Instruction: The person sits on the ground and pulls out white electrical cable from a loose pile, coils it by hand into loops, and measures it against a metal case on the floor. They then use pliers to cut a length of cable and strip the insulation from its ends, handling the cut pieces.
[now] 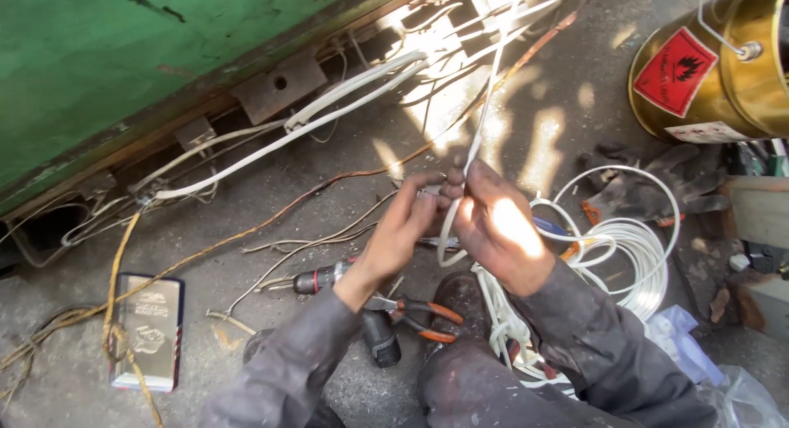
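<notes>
- Grimy grey concrete floor (246,206) carries everything, with a chipped green metal panel (123,58) along its far-left edge.
- One thin white insulated wire (485,99) sits pinched between both hands above the floor's middle; its long axis runs from the fingers up and away toward the far edge, and a short loop hangs below the grip.
- Right hand (501,231) is curled closed around the wire, thumb and fingers pressed on it, and is the nearer one to the coil.
- Left hand (399,235) meets it from the left, fingertips closed on the same spot of wire.
- One coil of the same white wire (633,264) lies just right of the right hand.
- One pair of orange-handled pliers (419,313) and one dark-handled screwdriver (325,276) lie under the left wrist.
- One dark work glove (649,186) rests beyond the coil, and one gold tin can with a red diamond label (715,66) stands at the far-right corner.
- One flat silver packet (148,329) lies near the left edge.
</notes>
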